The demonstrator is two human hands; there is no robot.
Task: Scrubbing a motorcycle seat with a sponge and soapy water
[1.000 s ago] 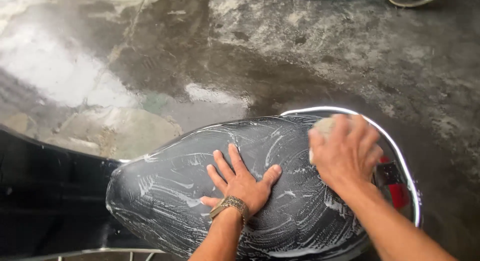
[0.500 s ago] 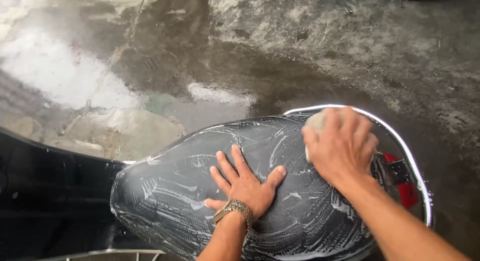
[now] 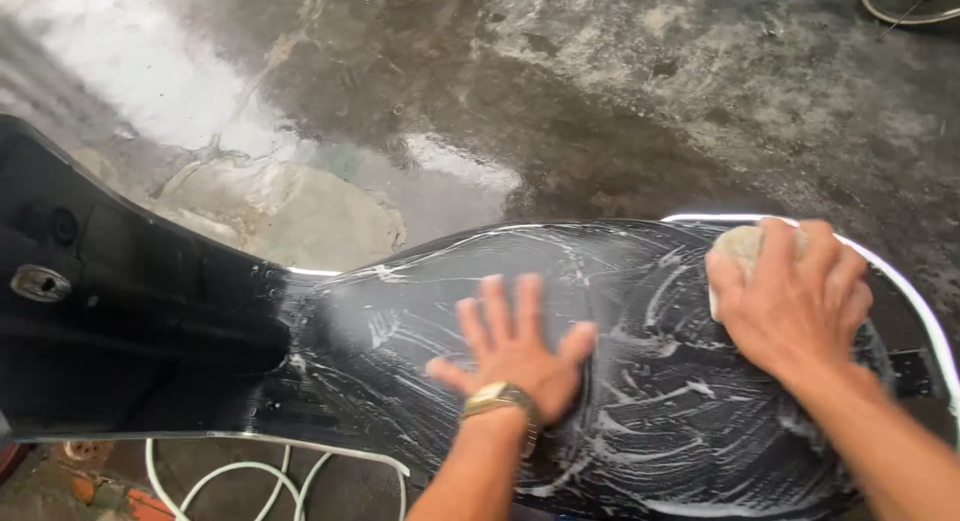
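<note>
A black scooter seat (image 3: 650,401) streaked with white soap suds fills the lower middle of the head view. My left hand (image 3: 515,346) lies flat on the seat's middle with fingers spread, a gold watch on its wrist. My right hand (image 3: 790,296) presses a pale sponge (image 3: 742,246) onto the rear part of the seat, next to the chrome rail (image 3: 900,281) that curves round the back.
The scooter's black front body panel (image 3: 110,321) rises at the left. A white hose (image 3: 250,476) lies on the ground below it. Wet, stained concrete floor (image 3: 560,91) spreads beyond the seat. A wheel rim (image 3: 910,6) shows at top right.
The view has swung left, so more of the black front panel shows. My right hand with the sponge stays at the seat's rear; my left hand stays flat on the seat.
</note>
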